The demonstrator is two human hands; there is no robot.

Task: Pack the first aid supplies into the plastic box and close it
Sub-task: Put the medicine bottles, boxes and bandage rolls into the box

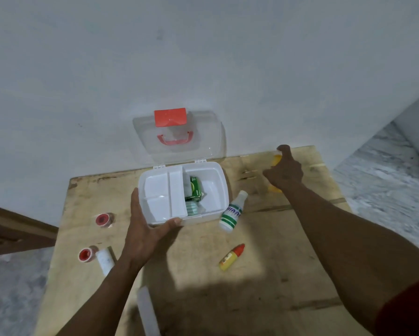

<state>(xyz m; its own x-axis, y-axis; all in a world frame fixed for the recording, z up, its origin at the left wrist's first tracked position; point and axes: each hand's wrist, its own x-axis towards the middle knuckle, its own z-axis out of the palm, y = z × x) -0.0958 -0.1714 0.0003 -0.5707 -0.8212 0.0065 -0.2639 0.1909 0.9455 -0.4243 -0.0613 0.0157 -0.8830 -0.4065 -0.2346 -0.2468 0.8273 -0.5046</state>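
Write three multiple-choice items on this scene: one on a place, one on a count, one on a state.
1. Where does the white bottle lie? A in the plastic box; B on the table, right of the box; C upright behind the box.
2. How many red-centred tape rolls lie on the table? A one; B four; C two.
3. The box's lid is: A open, standing up; B shut and latched; C off, flat on the table.
Answers: B, it lies on the wood by the box's right wall; C, one roll lies beyond the other, left of the box; A, the lid stands up from its rear hinges.
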